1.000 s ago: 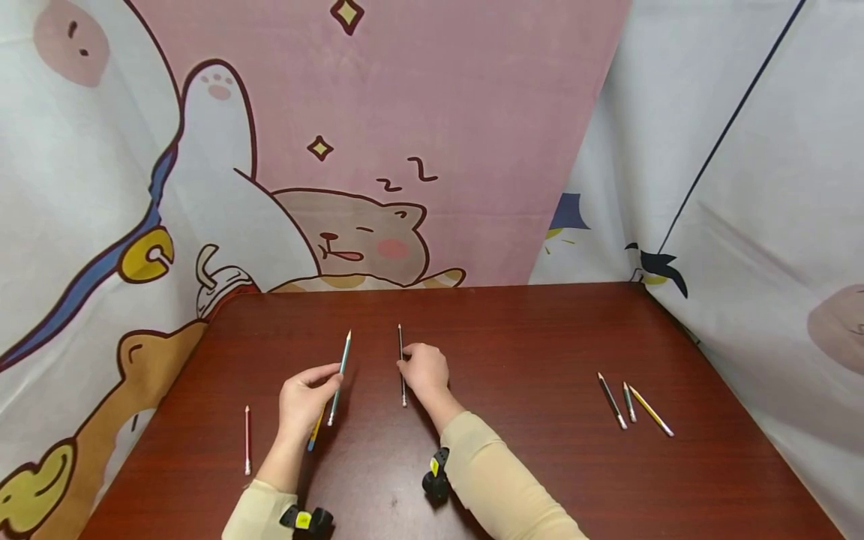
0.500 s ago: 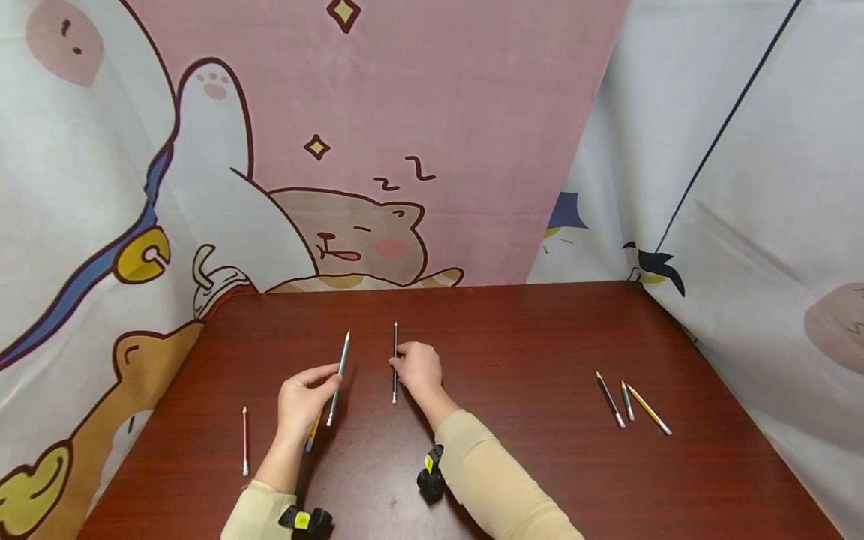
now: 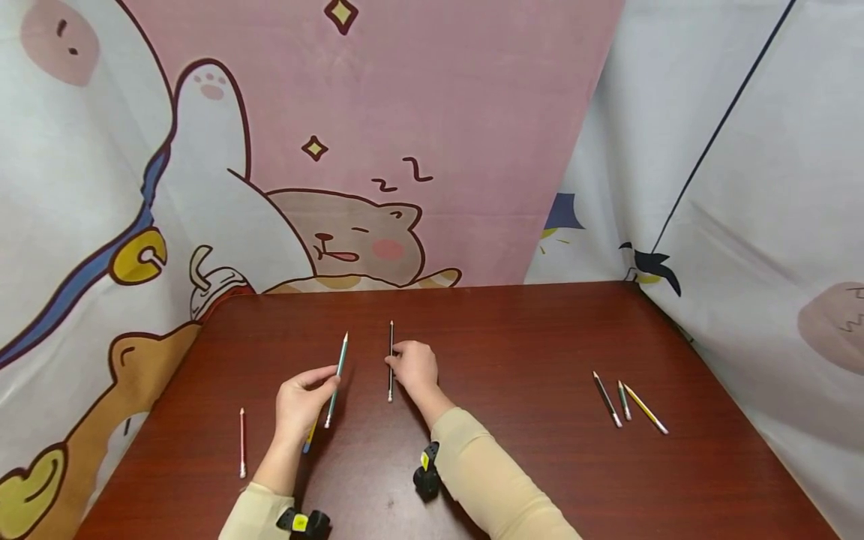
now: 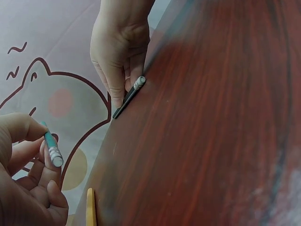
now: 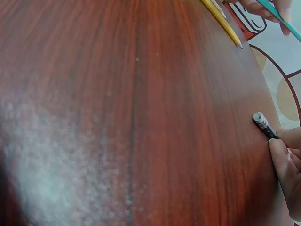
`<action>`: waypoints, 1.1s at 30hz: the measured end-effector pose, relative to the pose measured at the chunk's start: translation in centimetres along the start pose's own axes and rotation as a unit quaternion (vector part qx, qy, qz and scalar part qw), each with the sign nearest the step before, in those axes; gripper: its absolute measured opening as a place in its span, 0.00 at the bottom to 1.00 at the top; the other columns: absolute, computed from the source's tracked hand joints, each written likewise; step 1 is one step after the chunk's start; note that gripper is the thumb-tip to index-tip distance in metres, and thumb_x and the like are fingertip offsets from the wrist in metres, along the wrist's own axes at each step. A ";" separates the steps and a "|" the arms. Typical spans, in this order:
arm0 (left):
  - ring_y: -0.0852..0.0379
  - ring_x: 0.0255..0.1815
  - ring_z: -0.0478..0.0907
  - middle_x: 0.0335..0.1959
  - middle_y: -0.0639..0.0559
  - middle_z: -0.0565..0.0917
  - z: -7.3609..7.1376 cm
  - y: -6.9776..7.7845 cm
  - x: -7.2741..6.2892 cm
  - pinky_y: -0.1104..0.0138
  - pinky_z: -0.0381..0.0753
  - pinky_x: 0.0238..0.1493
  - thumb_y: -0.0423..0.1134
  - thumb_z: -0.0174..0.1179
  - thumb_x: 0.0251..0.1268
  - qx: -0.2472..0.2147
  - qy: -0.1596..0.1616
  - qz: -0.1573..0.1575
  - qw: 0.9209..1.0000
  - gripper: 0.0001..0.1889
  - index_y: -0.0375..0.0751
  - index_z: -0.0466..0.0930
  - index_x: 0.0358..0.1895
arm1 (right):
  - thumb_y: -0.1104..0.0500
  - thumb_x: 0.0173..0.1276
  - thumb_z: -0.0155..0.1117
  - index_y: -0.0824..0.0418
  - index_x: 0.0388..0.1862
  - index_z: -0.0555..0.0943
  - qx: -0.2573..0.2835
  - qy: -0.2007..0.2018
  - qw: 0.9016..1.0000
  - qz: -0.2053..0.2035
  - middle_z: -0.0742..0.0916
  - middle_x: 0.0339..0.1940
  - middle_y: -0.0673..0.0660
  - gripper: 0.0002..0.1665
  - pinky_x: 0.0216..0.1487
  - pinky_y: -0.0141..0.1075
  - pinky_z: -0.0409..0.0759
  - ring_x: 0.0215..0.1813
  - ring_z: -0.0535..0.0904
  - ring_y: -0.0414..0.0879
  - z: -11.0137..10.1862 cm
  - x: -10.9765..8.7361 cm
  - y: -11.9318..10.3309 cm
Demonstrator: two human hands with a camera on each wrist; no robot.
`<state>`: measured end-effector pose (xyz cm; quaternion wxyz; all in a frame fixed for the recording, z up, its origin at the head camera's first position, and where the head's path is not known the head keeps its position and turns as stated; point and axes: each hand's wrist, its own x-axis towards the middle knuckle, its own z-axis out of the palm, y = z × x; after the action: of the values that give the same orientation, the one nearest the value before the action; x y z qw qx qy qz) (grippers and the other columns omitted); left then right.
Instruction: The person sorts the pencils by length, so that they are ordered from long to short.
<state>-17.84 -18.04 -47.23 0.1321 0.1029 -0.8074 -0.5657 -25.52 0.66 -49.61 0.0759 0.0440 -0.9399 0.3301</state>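
My left hand (image 3: 300, 405) pinches a teal pencil (image 3: 342, 356) between thumb and fingertips, its sharpened tip pointing away and its white eraser end toward me. In the left wrist view, that eraser (image 4: 56, 159) faces the camera. Below the left hand lies a yellow pencil (image 3: 311, 434) with a blue end, partly hidden by the hand. To the right, my right hand (image 3: 417, 367) grips a black pencil (image 3: 391, 385) near its middle, low over the table, tip pointing away. The right wrist view shows the black pencil's eraser end (image 5: 259, 118) sticking out past the fingertips.
A red pencil (image 3: 243, 444) lies on the brown table (image 3: 513, 465) at the left. Over at the right are a black pencil (image 3: 607, 400), a short green pencil (image 3: 624, 400) and a yellow pencil (image 3: 646, 409). A cartoon-printed cloth (image 3: 466, 135) hangs behind the table.
My right hand has shifted slightly left with the black pencil, closer to the teal one. The left hand holds nearly still. The head view has turned a little to the right.
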 end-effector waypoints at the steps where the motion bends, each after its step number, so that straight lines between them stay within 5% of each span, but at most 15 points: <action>1: 0.61 0.40 0.77 0.44 0.41 0.87 0.0 0.0 0.0 0.76 0.73 0.35 0.33 0.70 0.56 -0.001 0.001 0.001 1.000 0.10 0.35 0.90 0.41 | 0.55 0.61 0.75 0.56 0.46 0.90 0.001 0.000 1.000 0.000 0.90 0.29 0.49 0.15 0.37 0.39 0.83 0.23 0.83 0.37 0.0 0.0 0.0; 15: 0.58 0.41 0.75 0.45 0.42 0.87 0.1 -0.1 0.1 0.74 0.74 0.33 0.33 0.70 0.55 0.000 -0.006 -0.003 1.000 0.10 0.36 0.90 0.41 | 0.56 0.61 0.74 0.59 0.48 0.88 0.055 -0.011 0.998 0.004 0.88 0.25 0.48 0.16 0.26 0.29 0.78 0.16 0.79 0.33 -0.3 -0.1 0.1; 26: 0.65 0.35 0.76 0.41 0.42 0.88 0.6 0.2 0.0 0.75 0.75 0.31 0.30 0.70 0.55 -0.026 -0.013 -0.006 1.000 0.10 0.34 0.89 0.42 | 0.57 0.62 0.73 0.60 0.53 0.87 0.073 -0.013 0.997 -0.013 0.88 0.25 0.47 0.20 0.34 0.33 0.81 0.18 0.80 0.33 -0.5 -0.5 1.2; 33: 0.62 0.38 0.77 0.42 0.42 0.88 1.6 0.5 -0.1 0.76 0.72 0.35 0.30 0.70 0.54 -0.002 -0.007 0.010 1.000 0.10 0.35 0.90 0.40 | 0.57 0.61 0.74 0.61 0.53 0.86 0.091 -0.006 0.996 -0.020 0.87 0.23 0.46 0.21 0.41 0.38 0.82 0.19 0.82 0.34 -1.2 -1.1 2.2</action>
<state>-18.29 -16.38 -47.28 0.1323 0.0906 -0.8081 -0.5668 -24.61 3.21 -50.19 0.0723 0.0715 -0.9052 0.4126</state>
